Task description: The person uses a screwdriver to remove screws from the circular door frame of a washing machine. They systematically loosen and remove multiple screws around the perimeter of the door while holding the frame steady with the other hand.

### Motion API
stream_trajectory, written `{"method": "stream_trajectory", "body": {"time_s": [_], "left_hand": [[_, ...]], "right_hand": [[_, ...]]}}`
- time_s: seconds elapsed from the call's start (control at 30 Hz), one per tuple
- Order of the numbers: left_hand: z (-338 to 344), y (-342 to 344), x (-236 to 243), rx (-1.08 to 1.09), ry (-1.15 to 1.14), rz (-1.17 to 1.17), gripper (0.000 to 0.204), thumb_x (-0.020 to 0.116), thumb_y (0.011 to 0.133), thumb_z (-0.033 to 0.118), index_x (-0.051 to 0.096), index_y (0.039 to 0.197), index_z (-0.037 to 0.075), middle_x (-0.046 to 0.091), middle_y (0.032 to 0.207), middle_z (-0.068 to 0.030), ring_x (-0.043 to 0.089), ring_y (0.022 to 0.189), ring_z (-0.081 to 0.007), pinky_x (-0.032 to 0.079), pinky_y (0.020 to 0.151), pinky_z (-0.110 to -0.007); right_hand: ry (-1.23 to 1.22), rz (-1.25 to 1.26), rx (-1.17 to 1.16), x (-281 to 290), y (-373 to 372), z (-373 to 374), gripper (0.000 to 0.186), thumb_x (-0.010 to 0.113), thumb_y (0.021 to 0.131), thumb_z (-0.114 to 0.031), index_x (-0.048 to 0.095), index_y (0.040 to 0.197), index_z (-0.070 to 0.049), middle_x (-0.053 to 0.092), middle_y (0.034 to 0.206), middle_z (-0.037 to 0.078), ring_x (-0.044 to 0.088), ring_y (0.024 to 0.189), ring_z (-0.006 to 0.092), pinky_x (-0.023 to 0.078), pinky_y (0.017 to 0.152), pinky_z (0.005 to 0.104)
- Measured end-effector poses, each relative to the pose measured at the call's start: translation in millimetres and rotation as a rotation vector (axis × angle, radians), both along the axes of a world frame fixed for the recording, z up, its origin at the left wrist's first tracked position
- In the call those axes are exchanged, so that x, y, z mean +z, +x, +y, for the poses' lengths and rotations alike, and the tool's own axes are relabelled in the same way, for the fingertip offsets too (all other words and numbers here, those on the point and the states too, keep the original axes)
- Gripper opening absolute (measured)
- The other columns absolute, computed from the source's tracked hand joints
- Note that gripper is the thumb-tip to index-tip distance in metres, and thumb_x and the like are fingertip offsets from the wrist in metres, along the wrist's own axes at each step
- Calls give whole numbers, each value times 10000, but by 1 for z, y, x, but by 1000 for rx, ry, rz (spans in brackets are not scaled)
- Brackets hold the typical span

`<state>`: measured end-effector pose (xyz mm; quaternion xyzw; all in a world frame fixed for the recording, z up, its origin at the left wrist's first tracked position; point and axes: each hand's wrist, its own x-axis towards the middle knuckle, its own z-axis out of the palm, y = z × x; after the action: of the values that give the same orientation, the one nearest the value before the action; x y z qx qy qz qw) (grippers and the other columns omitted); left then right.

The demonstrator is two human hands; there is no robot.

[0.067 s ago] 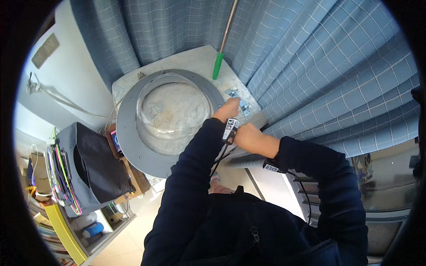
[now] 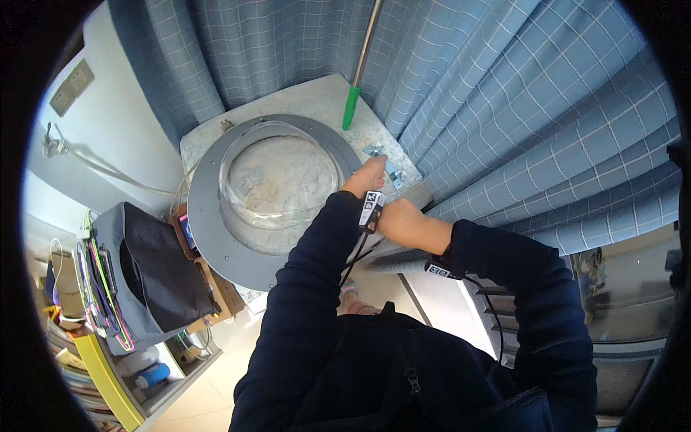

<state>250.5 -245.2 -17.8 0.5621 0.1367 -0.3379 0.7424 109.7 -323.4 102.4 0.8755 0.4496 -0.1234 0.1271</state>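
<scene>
My left hand (image 2: 368,177) is over the right rim of a wide grey ring (image 2: 209,237) with a clear dome (image 2: 281,180) in its middle. Its fingers are bent together beside small shiny blue pieces (image 2: 392,170) on the stone-patterned top; what they hold, if anything, is hidden. Close below it, my right hand (image 2: 405,223) is closed, its back toward me and its fingers out of sight. A small white-and-black box (image 2: 371,209) with a cable sits at my left wrist, touching or nearly touching the right hand. Another such box (image 2: 439,270) is at my right wrist.
A rod with a green handle (image 2: 351,108) leans at the back of the stone-patterned top (image 2: 317,93). Blue checked curtains (image 2: 504,129) hang behind and to the right. A grey fabric bin (image 2: 158,273) with hangers (image 2: 101,281) stands at the left, above a yellow-edged shelf (image 2: 108,385).
The picture has shifted very slightly. Both hands keep nearly the same place and pose.
</scene>
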Motion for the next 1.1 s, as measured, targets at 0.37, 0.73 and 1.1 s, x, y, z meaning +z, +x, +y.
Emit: {"method": "stream_trajectory", "body": {"time_s": [0.37, 0.73, 1.1], "left_hand": [[55, -39, 41, 12, -196, -8, 685, 447, 992, 420, 221, 1473, -13, 226, 1511, -249, 372, 1328, -390, 380, 1051, -476], [90, -209, 28, 218, 592, -778, 309, 505, 902, 15, 556, 1205, -15, 667, 918, -163, 673, 702, -244, 535, 639, -345], [75, -185, -9, 282, 637, -1171, 96, 611, 851, 107, 620, 886, 18, 627, 810, -214, 603, 763, -407, 479, 656, -483]], "right_hand": [[-13, 149, -284, 18, 11, 36, 294, 661, 816, -350, 727, 812, -64, 709, 846, 131, 689, 820, 298, 534, 688, 407], [-188, 442, -204, 29, 67, 63, 486, 726, 772, -385, 665, 782, 97, 664, 777, 261, 650, 751, 393, 501, 673, 435], [-321, -59, 630, 25, 47, 49, 109, 636, 744, -194, 671, 677, -116, 685, 716, 89, 681, 686, 260, 514, 580, 373]]}}
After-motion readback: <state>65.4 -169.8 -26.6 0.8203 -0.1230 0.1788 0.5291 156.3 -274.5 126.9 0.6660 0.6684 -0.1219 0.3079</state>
